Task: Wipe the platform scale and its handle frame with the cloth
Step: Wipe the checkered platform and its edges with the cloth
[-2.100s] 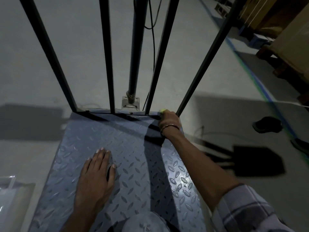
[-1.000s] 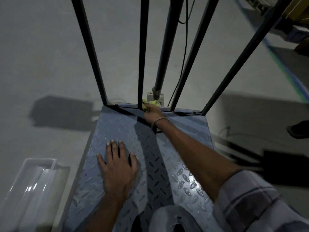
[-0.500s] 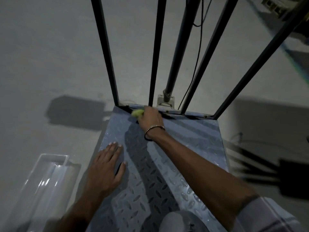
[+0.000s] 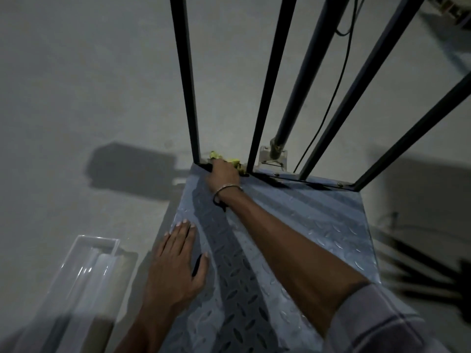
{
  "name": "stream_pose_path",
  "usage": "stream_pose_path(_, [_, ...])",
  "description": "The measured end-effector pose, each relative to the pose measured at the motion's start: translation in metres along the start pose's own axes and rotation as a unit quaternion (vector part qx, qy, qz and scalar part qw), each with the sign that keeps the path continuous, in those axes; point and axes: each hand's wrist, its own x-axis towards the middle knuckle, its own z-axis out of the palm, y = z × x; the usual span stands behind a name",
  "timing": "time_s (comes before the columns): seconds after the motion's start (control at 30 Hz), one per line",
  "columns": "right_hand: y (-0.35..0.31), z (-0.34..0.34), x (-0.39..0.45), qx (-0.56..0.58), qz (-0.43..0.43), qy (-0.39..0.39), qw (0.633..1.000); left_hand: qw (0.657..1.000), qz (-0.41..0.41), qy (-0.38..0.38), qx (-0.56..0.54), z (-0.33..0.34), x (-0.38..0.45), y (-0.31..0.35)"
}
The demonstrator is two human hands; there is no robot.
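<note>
The platform scale is a grey diamond-plate deck on the floor, with a black handle frame of upright bars rising from its far edge. My right hand presses a yellow-green cloth against the frame's base rail at the far left corner, between the two left bars. Most of the cloth is hidden under the hand. My left hand lies flat, fingers spread, on the deck's near left side.
A clear plastic tray sits on the concrete floor left of the scale. A grey pole on a small bracket and a thin black cable stand just behind the frame. Dark shadows fall on the floor at both sides.
My right hand slid the cloth leftward along the frame's base rail, from the right corner to the left corner. The left hand stayed flat on the deck.
</note>
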Motion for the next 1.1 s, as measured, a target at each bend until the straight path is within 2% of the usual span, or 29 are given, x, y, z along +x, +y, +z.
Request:
stream_pose_path(0.13, [0.008, -0.029, 0.009, 0.056, 0.027, 0.091, 0.994, 1.0, -0.006, -0.009, 0.014, -0.002, -0.001, 0.003])
stream_pose_path(0.17, [0.006, -0.026, 0.012, 0.047, 0.024, 0.073, 0.996, 1.0, -0.008, -0.008, 0.011, -0.002, -0.001, 0.003])
stream_pose_path(0.27, [-0.007, 0.007, 0.015, -0.024, 0.003, -0.049, 0.999, 1.0, -0.004, -0.001, 0.002, -0.002, -0.001, 0.002])
stream_pose_path(0.3, [-0.013, 0.02, 0.011, -0.054, -0.011, -0.064, 0.996, 1.0, 0.0, 0.0, 0.004, -0.002, 0.0, 0.001])
stream_pose_path(0.4, [-0.016, 0.037, -0.003, -0.064, -0.061, -0.023, 0.996, 1.0, 0.012, 0.004, 0.007, 0.0, 0.0, -0.001])
stream_pose_path(0.57, [-0.002, 0.019, 0.01, -0.021, -0.107, 0.058, 0.992, 1.0, 0.009, 0.011, 0.009, 0.003, 0.0, 0.0])
stream_pose_path(0.7, [0.004, 0.024, 0.007, -0.153, -0.152, -0.053, 0.975, 1.0, 0.008, 0.007, 0.005, 0.002, 0.0, -0.001])
stream_pose_path(0.77, [0.004, 0.018, 0.009, -0.226, -0.132, -0.068, 0.963, 1.0, 0.003, 0.007, 0.001, 0.002, 0.001, -0.002])
stream_pose_path(0.83, [-0.003, 0.005, 0.012, -0.279, -0.075, -0.062, 0.955, 1.0, 0.002, 0.011, -0.006, 0.003, 0.0, -0.001])
stream_pose_path(0.9, [-0.006, -0.007, 0.016, -0.271, -0.04, -0.022, 0.961, 1.0, 0.001, 0.01, -0.007, 0.004, -0.001, -0.001])
stream_pose_path(0.97, [0.001, -0.004, 0.021, -0.222, -0.055, 0.012, 0.973, 1.0, 0.0, 0.017, -0.003, 0.004, -0.001, -0.003])
stream_pose_path(1.03, [0.017, 0.006, 0.015, -0.208, -0.071, -0.015, 0.975, 1.0, 0.005, 0.018, -0.001, 0.004, -0.002, -0.002])
stream_pose_path(1.1, [0.035, 0.018, 0.011, -0.22, -0.051, -0.021, 0.974, 1.0, 0.007, 0.019, -0.004, 0.004, -0.002, -0.001])
